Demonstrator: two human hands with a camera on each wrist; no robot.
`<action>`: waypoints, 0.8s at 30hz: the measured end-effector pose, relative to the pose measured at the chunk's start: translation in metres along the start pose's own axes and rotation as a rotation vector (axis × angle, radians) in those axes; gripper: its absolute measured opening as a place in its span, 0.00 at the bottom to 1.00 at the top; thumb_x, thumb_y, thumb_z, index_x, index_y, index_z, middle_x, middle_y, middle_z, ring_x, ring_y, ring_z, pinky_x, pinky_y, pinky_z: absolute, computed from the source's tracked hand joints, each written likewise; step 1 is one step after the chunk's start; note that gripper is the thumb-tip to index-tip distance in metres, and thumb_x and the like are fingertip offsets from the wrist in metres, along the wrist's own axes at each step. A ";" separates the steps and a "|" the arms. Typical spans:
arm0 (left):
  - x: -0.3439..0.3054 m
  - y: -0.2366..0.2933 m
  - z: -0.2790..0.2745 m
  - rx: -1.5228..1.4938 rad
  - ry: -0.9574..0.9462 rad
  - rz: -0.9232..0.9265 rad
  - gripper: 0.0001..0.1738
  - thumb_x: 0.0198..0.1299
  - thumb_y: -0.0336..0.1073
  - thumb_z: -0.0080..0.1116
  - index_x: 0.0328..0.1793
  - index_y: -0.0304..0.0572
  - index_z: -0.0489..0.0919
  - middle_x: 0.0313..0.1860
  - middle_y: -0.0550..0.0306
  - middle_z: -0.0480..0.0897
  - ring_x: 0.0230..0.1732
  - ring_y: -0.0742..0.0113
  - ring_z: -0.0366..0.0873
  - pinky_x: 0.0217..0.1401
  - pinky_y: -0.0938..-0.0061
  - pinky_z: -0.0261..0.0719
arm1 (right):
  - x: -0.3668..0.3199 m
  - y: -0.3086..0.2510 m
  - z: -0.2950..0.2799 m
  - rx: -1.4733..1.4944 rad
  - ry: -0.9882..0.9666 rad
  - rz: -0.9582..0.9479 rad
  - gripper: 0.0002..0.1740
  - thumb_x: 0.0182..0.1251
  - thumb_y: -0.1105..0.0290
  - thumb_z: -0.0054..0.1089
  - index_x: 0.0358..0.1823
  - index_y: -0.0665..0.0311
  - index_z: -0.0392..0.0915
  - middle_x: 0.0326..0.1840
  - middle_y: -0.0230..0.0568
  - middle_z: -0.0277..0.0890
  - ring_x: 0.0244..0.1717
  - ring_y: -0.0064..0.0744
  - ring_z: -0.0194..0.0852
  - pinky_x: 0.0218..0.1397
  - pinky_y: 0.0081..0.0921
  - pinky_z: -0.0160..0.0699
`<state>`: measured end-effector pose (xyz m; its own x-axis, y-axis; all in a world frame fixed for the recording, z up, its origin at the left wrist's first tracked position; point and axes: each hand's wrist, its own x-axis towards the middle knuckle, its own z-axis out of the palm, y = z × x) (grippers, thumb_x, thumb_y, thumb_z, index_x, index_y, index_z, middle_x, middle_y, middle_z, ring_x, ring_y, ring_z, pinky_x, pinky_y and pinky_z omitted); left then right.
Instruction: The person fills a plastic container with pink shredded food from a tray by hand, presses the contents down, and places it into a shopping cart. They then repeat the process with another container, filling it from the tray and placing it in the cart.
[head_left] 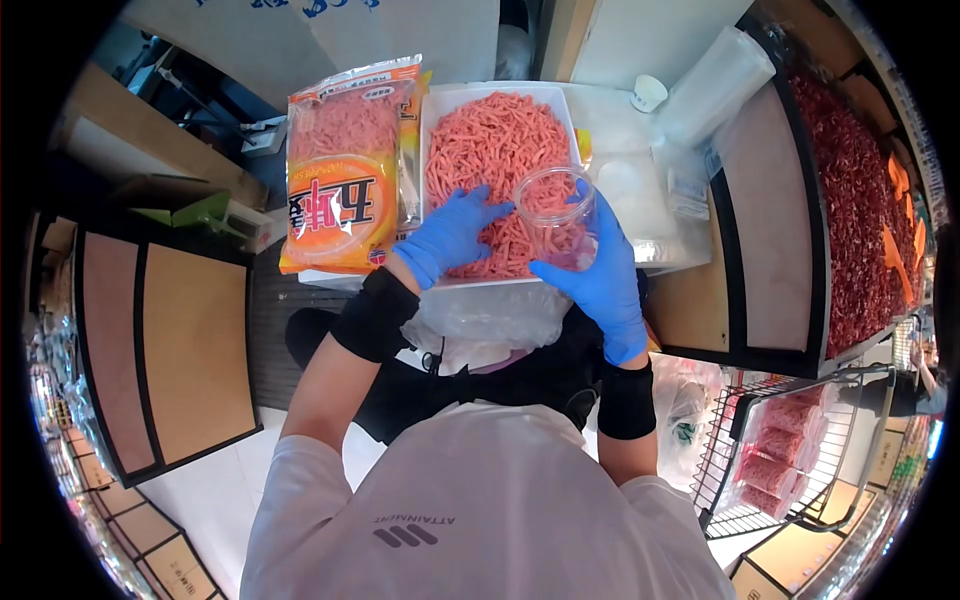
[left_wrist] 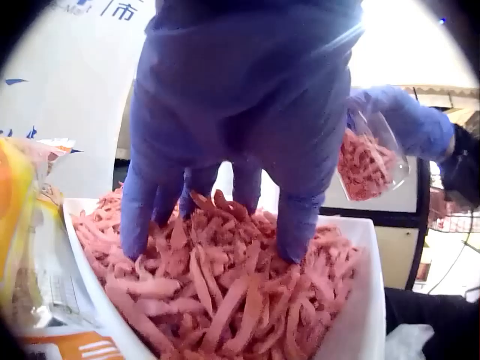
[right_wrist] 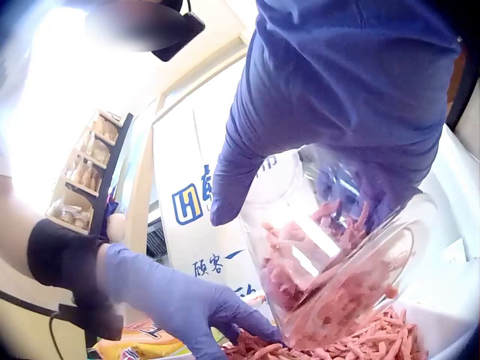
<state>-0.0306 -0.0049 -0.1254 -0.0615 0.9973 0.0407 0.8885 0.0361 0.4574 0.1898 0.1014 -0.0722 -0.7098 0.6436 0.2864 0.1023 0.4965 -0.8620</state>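
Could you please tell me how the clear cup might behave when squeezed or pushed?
The clear cup would probably be light and somewhat flexible, since its see-through wall looks thin. Its smooth, glossy surface may be slippery. If tipped, it might spill the pink strips inside.

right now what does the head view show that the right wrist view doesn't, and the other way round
Only the head view shows the wire cart, the small white cup and the shirt print.

Only the right wrist view shows the blue-and-yellow logo.

Both show the left hand touching the pink strips, the right hand holding the clear cup, and orange-and-yellow packaging.
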 end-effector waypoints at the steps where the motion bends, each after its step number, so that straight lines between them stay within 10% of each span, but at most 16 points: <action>1: 0.002 -0.003 0.006 -0.004 -0.002 -0.002 0.40 0.46 0.33 0.72 0.71 0.54 0.74 0.66 0.34 0.70 0.66 0.37 0.70 0.68 0.56 0.72 | -0.001 0.001 0.000 -0.023 -0.003 -0.009 0.60 0.41 0.59 0.84 0.76 0.63 0.57 0.66 0.52 0.71 0.64 0.46 0.74 0.65 0.39 0.74; 12: 0.011 -0.005 -0.019 -0.116 0.062 -0.068 0.14 0.47 0.26 0.68 0.43 0.40 0.87 0.35 0.51 0.87 0.38 0.57 0.86 0.46 0.69 0.83 | -0.002 0.004 -0.002 -0.029 -0.016 0.037 0.60 0.42 0.63 0.84 0.76 0.68 0.56 0.73 0.50 0.66 0.68 0.42 0.71 0.68 0.38 0.73; 24: 0.038 0.012 -0.115 -0.823 0.408 -0.119 0.12 0.55 0.28 0.70 0.45 0.32 0.86 0.40 0.57 0.87 0.43 0.74 0.83 0.52 0.80 0.81 | 0.009 0.014 0.005 0.018 -0.024 0.079 0.60 0.41 0.61 0.85 0.76 0.64 0.57 0.68 0.50 0.70 0.65 0.43 0.73 0.67 0.36 0.73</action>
<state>-0.0749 0.0258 -0.0160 -0.4257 0.8846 0.1906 0.2726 -0.0755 0.9592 0.1813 0.1116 -0.0839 -0.7163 0.6662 0.2076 0.1463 0.4343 -0.8888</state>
